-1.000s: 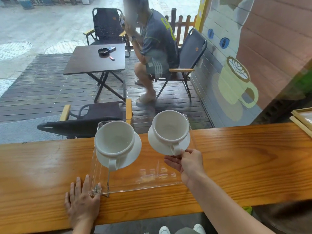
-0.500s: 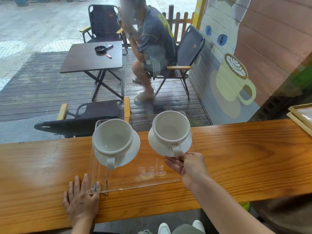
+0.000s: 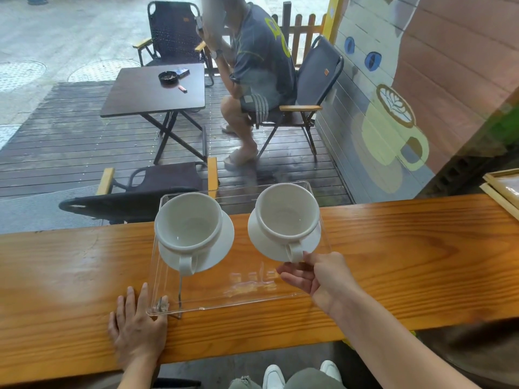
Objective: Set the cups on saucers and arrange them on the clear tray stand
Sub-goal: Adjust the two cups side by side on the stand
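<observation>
My left hand (image 3: 137,329) lies flat and open on the desk (image 3: 407,256), palm down, fingers spread, with the fingertips touching the near left corner of the tray (image 3: 244,293). The tray is clear and stands raised on the desk, so the wood grain shows through it.

On the tray's left part I see the left cup (image 3: 188,220), white and empty, sitting upright on its saucer (image 3: 222,245), handle pointing toward me. No hand touches it.

Just beside it to the right, well clear of it, the right cup (image 3: 286,211) sits on the right saucer (image 3: 264,245), also white, empty and upright, at the tray's right edge.

My right hand (image 3: 320,276) reaches in from the lower right. Its thumb and forefinger pinch the right cup's handle at the near rim of the saucer, while the other fingers curl loosely open underneath, above the tray.

Beyond the glass, a person (image 3: 252,71) sits on a folding chair (image 3: 317,80) by a dark table (image 3: 146,91).
</observation>
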The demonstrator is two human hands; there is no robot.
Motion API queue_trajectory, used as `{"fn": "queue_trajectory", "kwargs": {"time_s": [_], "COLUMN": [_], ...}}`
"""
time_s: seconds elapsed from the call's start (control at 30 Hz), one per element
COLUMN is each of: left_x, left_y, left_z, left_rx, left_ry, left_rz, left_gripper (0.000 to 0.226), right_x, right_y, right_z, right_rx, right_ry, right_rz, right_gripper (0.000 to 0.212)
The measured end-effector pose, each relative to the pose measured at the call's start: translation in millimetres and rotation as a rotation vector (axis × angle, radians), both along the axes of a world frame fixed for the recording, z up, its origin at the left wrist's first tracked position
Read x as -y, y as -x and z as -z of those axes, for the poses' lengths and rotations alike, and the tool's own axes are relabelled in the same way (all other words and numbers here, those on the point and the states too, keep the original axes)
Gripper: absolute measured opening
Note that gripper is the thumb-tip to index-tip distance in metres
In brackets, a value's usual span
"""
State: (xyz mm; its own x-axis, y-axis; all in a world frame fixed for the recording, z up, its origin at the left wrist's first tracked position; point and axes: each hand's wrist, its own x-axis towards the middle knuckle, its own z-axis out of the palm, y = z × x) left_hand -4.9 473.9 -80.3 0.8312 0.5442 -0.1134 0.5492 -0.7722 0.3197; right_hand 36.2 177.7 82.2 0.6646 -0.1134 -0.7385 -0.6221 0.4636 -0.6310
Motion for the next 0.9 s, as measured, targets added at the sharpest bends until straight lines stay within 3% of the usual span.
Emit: {"fn": "queue_trajectory", "kwargs": {"time_s": [0.57, 0.9], "left_x": [-3.9, -6.3], "left_y": [-0.2, -0.1], "left_z": [4.6, 10.1], "left_rx": [-0.003, -0.010], "left_ry": [-0.026, -0.034], "left_rz": [0.029, 0.047], "left_gripper": [0.060, 0.061], "right_x": [-5.0, -3.5], "right_y": [-2.0, -2.2], "right_z": [-0.7, 0.4], "right_rx": [0.010, 0.019], "right_ry": [0.034, 0.051], "right_rz": [0.027, -0.018], "right_gripper": [0.035, 0.021]}}
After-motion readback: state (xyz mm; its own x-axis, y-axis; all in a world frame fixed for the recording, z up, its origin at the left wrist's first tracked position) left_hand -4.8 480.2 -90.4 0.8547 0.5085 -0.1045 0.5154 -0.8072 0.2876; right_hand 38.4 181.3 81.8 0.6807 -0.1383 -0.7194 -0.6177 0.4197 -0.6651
